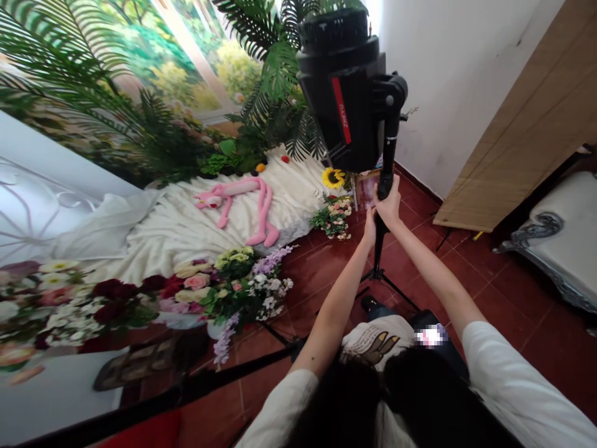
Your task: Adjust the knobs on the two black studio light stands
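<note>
A black studio light (pixel 342 93) with a red label sits on top of a black stand (pixel 379 249), whose legs spread on the floor. My right hand (pixel 390 200) is wrapped round the stand's upper part, just below the light. Slightly lower, my left hand (pixel 370 227) is closed at the same pole, its fingers partly hidden behind it. The light's bracket (pixel 392 93) joins it to the pole on the right side.
A pink plush toy (pixel 242 186) lies on a white furry cover (pixel 158 233) at the left. Flowers (pixel 196 286) stand nearer me. A black bar (pixel 233 372) crosses the lower left. A white sofa (pixel 569 230) and a wooden panel (pixel 494 143) are at the right.
</note>
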{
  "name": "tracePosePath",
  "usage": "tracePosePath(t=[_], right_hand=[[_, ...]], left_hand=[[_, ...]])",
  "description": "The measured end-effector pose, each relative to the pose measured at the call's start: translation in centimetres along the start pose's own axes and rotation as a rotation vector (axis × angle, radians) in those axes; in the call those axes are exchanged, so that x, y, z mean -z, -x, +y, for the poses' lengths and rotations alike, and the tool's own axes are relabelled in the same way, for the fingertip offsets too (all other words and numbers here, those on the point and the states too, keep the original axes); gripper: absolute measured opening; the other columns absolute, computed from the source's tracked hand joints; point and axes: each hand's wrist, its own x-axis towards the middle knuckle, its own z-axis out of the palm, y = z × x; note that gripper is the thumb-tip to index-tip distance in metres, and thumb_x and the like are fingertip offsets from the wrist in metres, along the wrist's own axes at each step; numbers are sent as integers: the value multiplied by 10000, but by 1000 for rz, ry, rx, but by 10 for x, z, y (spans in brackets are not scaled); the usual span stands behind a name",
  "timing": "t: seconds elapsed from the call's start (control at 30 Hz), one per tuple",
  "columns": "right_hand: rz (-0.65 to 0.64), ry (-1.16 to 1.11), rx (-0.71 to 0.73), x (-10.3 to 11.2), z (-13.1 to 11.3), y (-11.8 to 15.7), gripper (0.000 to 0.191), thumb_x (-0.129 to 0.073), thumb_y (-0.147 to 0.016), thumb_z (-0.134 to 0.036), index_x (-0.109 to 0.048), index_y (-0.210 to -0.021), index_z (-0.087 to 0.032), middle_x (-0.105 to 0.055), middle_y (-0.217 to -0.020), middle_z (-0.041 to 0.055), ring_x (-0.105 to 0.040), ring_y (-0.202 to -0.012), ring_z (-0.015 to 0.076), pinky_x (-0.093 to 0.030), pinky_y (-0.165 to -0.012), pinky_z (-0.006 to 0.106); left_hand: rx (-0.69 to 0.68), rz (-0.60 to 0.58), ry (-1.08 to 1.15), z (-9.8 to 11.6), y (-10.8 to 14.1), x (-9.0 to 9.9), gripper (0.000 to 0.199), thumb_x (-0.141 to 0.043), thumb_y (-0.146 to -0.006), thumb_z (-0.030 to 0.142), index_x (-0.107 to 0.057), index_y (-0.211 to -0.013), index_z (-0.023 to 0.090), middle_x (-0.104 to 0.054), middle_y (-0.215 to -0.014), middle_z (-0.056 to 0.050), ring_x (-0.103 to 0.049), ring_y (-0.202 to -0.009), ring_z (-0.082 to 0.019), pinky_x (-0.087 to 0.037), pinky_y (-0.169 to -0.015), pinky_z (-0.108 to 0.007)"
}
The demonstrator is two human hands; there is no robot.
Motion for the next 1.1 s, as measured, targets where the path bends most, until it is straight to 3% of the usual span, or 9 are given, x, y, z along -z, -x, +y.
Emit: tracePosePath(t=[0.1, 0.23, 0.5, 0.7, 0.8, 0.9, 1.0, 1.1], right_hand=[[-24, -19, -64, 3, 15, 16, 526, -562, -895, -521, -432, -1316, -233, -669, -923, 69, -682, -839, 219, -572, -807, 404], [-60, -26, -156, 6, 28, 35, 553, -652, -819, -545, -488, -1239, -227, -671, -884, 56, -681, -819, 223, -562, -817, 411], [-38, -4, -246, 4, 20, 40, 434, -667, -804, -516, -506, -1103, -245, -668, -873, 43, -669, -813, 225, -559, -792, 412], [-124, -47, -199, 43, 13, 60, 393, -670, -817, -419, -516, -1136, -249, -647, -1075, 86, -633, -975, 208, -513, -945, 394], [-120, 0, -198, 69, 7, 84, 190, -612, -865, -399, -583, -981, -251, -604, -1171, 106, -574, -1125, 232, -437, -1065, 446], [-190, 62, -167, 87, 1, 109, 124, -586, -884, -374, -635, -869, -261, -562, -1300, 98, -487, -1270, 264, -348, -1142, 502], [-245, 110, -132, 94, -3, 125, 177, -571, -896, -348, -672, -1031, -294, -487, -1432, 72, -432, -1346, 259, -310, -1170, 496], [-175, 188, -136, 90, 2, 129, 345, -579, -892, -366, -604, -1227, -289, -456, -1458, 100, -417, -1361, 264, -300, -1170, 499]], left_hand=[[-24, -47, 40, -6, -7, 3, 637, -305, -948, 640, -717, -1054, 166, -741, -1030, -91, -669, -1105, -209, -547, -886, -295], [-59, 67, 50, -15, -15, 6, 578, -425, -910, 648, -706, -1083, 174, -722, -1078, -103, -646, -1130, -202, -541, -917, -317], [-40, 61, 41, -9, -8, 1, 587, -436, -890, 678, -705, -1000, 168, -712, -894, -83, -668, -1008, -211, -555, -834, -305], [-62, -31, 35, -10, -6, 1, 703, -347, -848, 770, -697, -945, 169, -709, -851, -61, -687, -864, -164, -553, -779, -271], [-46, -52, -12, -8, -3, 0, 742, -294, -843, 789, -690, -876, 163, -702, -790, -63, -692, -802, -153, -549, -712, -247], [2, -47, -17, -7, -1, -2, 749, -265, -843, 795, -667, -834, 163, -681, -733, -62, -682, -718, -142, -541, -648, -242], [26, -83, 49, -7, 0, -2, 743, -266, -834, 806, -646, -819, 167, -660, -709, -49, -655, -644, -127, -537, -614, -249], [33, -108, 76, -7, 0, -1, 733, -297, -811, 823, -638, -808, 174, -645, -683, -42, -639, -611, -125, -533, -592, -253]])
